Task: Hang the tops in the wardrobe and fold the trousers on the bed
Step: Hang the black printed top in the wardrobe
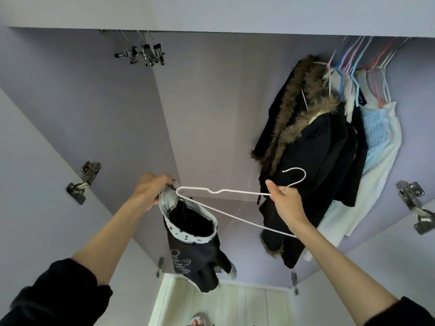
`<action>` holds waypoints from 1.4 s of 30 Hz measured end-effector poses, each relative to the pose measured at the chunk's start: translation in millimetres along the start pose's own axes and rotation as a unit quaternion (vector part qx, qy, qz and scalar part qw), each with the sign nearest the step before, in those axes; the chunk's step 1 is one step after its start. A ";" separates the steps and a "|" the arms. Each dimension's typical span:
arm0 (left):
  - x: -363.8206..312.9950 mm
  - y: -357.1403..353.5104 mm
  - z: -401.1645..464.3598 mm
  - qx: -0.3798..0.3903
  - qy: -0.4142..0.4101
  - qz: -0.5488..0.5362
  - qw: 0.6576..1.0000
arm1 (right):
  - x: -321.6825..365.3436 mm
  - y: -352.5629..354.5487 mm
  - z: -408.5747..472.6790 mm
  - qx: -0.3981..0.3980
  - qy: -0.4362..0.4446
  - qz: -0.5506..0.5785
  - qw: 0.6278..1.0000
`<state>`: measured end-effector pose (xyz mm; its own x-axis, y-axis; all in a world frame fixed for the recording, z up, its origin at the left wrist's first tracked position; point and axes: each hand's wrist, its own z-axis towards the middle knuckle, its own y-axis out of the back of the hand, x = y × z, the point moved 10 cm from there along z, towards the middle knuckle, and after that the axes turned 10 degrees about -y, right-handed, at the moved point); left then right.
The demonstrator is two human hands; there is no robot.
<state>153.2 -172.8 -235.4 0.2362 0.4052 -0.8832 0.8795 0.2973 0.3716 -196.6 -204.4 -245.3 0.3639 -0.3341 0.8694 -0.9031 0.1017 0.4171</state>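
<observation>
Left hand (150,188) grips the neckline of a small dark top (195,245), fingers curled round the star-print trim. Right hand (286,200) pinches a white wire hanger (226,191) at its neck; one hanger end sits inside the collar. Top dangles before the open wardrobe (200,114). Silver script on its front, unreadable. Fur-trimmed black coat (313,147) hangs right.

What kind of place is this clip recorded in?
Most likely a bedroom, facing into an open built-in wardrobe: a fur-trimmed black coat and lighter tops hang on coloured hangers, and door hinges show at the sides.
</observation>
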 end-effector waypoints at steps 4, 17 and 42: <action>-25.1 1.4 -1.7 -0.034 -0.087 0.152 0.984 | 27.5 3.5 -9.2 -0.052 0.072 -0.102 0.991; -81.7 -33.1 -30.0 -0.058 -0.220 0.235 0.945 | 89.9 -56.6 -49.1 -0.040 0.177 -0.230 0.956; -138.7 -72.2 -63.0 0.023 -0.529 0.440 0.725 | 129.9 -17.7 -56.0 -0.078 0.333 -0.041 0.939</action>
<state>30.9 -196.0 -121.8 0.8784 -0.4759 -0.0435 0.2020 0.2873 0.9363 -120.6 -197.1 -124.9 0.5392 0.3078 0.7839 -0.8406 0.2546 0.4782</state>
